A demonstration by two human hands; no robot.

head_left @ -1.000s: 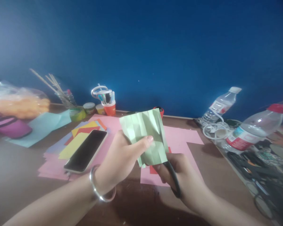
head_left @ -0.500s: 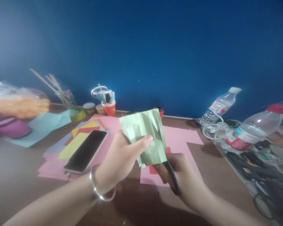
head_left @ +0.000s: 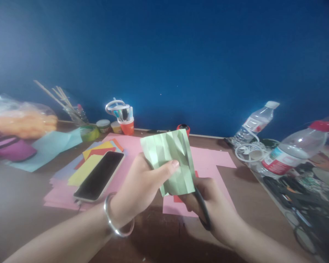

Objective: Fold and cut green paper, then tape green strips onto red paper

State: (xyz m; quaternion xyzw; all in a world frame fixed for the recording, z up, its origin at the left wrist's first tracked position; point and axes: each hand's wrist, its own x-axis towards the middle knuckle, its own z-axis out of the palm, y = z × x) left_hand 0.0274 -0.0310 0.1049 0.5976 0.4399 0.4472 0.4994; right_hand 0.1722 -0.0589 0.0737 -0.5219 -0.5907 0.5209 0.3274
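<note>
My left hand [head_left: 141, 186] holds up a creased pale green sheet of paper [head_left: 170, 159] above the brown table [head_left: 22, 204], thumb pressed on its front. My right hand [head_left: 212, 212] is just below and behind the sheet, fingers through the black handle of a pair of scissors [head_left: 203, 210]. The blades are hidden behind the green paper. A silver bangle [head_left: 113, 221] sits on my left wrist.
A phone [head_left: 100, 175] lies on a stack of pink and coloured papers [head_left: 71, 175] at the left. An orange cup of pens [head_left: 126, 122], small pots and sticks stand by the blue wall. Two plastic bottles [head_left: 287, 155] and a cable lie at the right.
The green paper and both hands have dropped slightly and shifted a little right. Otherwise the scene is the same.
</note>
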